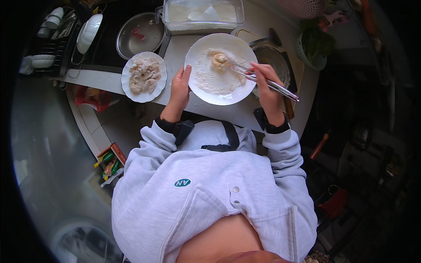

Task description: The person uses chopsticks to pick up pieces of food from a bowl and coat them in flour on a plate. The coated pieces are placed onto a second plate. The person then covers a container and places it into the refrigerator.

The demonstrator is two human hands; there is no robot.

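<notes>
My left hand (181,86) grips the left rim of a round white plate (217,100) that holds pale flour or breading. My right hand (268,87) holds metal tongs (274,86) over the plate's right side. At the tips of the tongs, a yellowish battered piece of food (219,61) lies in the flour. Left of my left hand, a scalloped white plate (125,77) carries several flour-coated pieces (144,75). Partly hidden behind my right hand and the flour plate is a metal bowl or pan (274,62) with pale residue.
A clear plastic container of white powder (204,14) stands behind the flour plate. Back left are a metal bowl (139,36) and a black dish rack (59,54). A ladle (274,36) and a basket of leafy greens (314,49) sit at the right.
</notes>
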